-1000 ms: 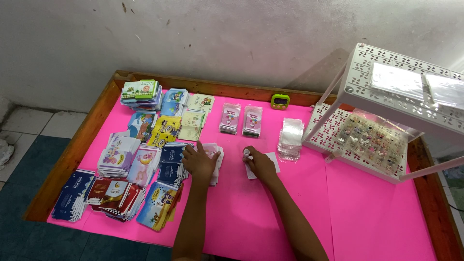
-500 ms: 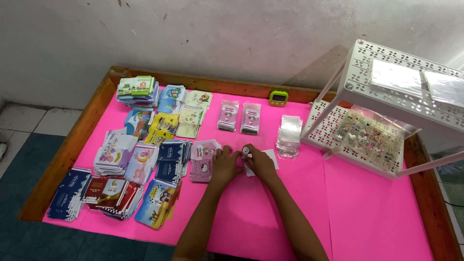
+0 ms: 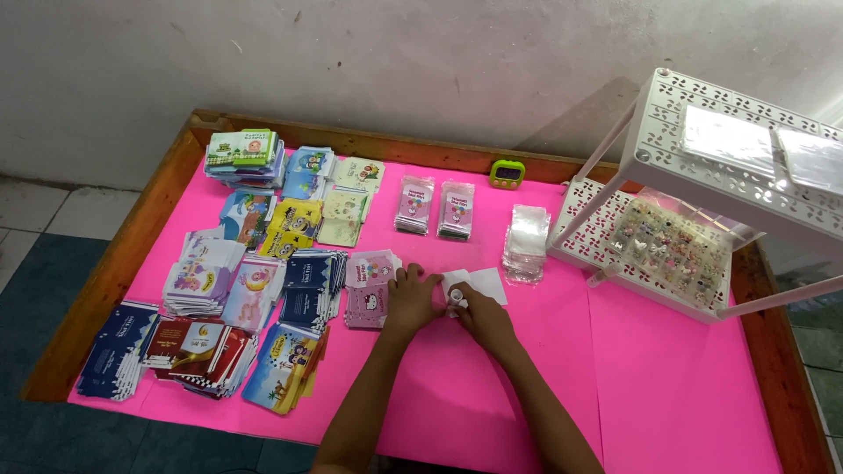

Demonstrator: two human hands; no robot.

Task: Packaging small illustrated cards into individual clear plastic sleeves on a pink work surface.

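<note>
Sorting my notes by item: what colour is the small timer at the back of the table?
Green, with a pale screen; the timer shows in the head view, by the table's wooden rim.

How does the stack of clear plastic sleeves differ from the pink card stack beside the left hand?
The clear plastic sleeves are see-through and unprinted; the pink card stack is opaque with cartoon prints. The sleeves lie apart from both hands, near the white rack; the pink stack lies right beside the left hand. The sleeves form one pile; the pink cards are fanned out. Both rest flat on the pink table cover.
</note>
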